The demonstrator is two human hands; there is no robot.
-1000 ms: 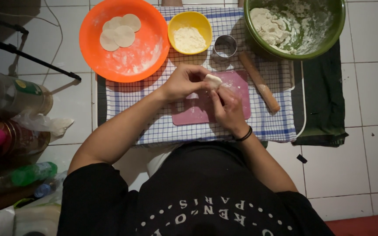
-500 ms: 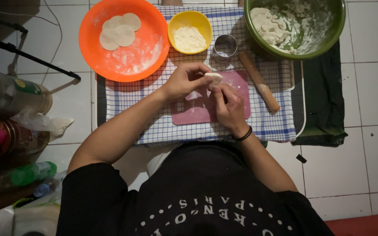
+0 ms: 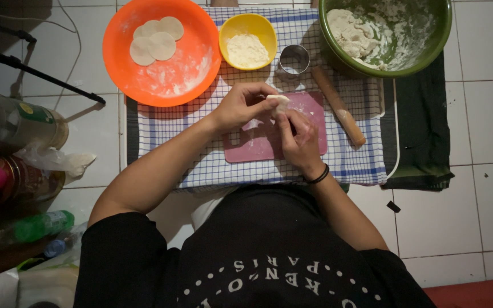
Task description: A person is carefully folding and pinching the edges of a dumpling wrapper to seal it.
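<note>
Dough piece: we see a small pale lump of dough held above the far edge of the pink rectangular cutting board, pinched between both hands.
Left hand: the left hand reaches in from the board's left, its fingers closed on the dough piece.
Right hand: the right hand lies over the board's right half, a black band at the wrist; its fingertips press together on the same dough piece.
Cloth: a blue-and-white checked cloth lies under the board.
Orange bowl: a round orange plastic bowl, dusted with flour, stands beyond the board to the left and holds three flat dough discs.
Yellow bowl: a small yellow bowl of flour stands just beyond the board.
Ring cutter: a round metal cutter sits beside the yellow bowl.
Rolling pin: a wooden rolling pin lies slantwise off the board's right edge.
Green bowl: a large green bowl with dough sits beyond the board to the right.
</note>
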